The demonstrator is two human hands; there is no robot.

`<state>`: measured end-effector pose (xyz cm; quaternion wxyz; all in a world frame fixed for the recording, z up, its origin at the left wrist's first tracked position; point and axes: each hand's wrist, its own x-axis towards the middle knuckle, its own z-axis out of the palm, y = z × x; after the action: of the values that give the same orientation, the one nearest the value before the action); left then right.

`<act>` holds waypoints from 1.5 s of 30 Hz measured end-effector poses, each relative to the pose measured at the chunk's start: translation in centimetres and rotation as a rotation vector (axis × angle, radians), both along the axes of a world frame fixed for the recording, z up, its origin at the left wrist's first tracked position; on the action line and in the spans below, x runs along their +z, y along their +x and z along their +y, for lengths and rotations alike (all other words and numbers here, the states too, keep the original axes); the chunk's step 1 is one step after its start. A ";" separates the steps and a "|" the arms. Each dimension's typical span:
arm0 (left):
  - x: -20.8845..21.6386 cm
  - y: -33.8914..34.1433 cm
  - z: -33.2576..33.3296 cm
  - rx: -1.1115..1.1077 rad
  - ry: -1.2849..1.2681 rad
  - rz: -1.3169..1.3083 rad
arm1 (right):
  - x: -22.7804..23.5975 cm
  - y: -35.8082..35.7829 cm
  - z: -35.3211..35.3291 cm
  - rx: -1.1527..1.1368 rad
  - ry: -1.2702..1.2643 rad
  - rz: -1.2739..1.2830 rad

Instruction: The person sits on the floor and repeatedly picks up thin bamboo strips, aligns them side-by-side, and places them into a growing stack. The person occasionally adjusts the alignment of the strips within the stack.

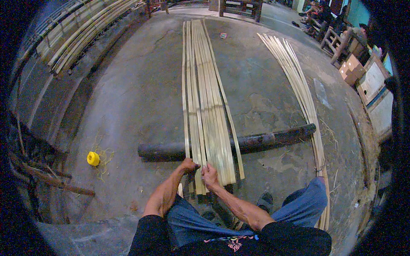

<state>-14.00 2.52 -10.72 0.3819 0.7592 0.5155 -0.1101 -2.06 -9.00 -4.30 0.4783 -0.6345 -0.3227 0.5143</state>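
Long, pale bamboo strips (pixel 215 123) lie side by side, running away from me across the floor. They rest over a dark round pole (pixel 275 137) laid crosswise, with their near ends just in front of my legs. My left hand (pixel 188 166) is closed at the left edge of the row, where the outermost strip runs into it. Close beside it, my right hand (pixel 209 176) pinches a strip near its near end. The fingertips of both hands almost meet, and the exact grip is partly hidden.
Another bundle of strips (pixel 304 96) lies to the right, passing by my knee. A yellow roll of twine (pixel 92 158) with loose strands sits on the left floor. Bamboo poles (pixel 87 36) are stacked at upper left. A cardboard box (pixel 352 69) and seated people are at far right.
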 end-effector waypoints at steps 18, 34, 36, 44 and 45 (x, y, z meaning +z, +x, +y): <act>7.6 1.6 -2.2 0.349 -0.232 -0.283 | -1.4 0.5 0.9 -0.006 0.011 -0.242; 4.6 0.7 -1.9 0.283 -0.144 -0.368 | 4.6 4.4 2.5 0.005 0.147 -0.324; 4.3 0.2 -1.2 0.180 0.074 -0.191 | 5.2 5.5 3.7 -0.113 0.395 -0.406; 10.7 2.5 -1.6 0.047 0.135 0.186 | -1.7 11.1 2.4 -0.044 0.139 -0.631; 11.6 3.7 -1.8 0.026 0.141 0.183 | -1.6 11.8 2.1 -0.042 0.131 -0.650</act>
<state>-10.30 0.70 0.89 0.2803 0.7642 0.5643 -0.1376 9.72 -6.92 -5.94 0.4009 -0.7397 -0.4775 0.2532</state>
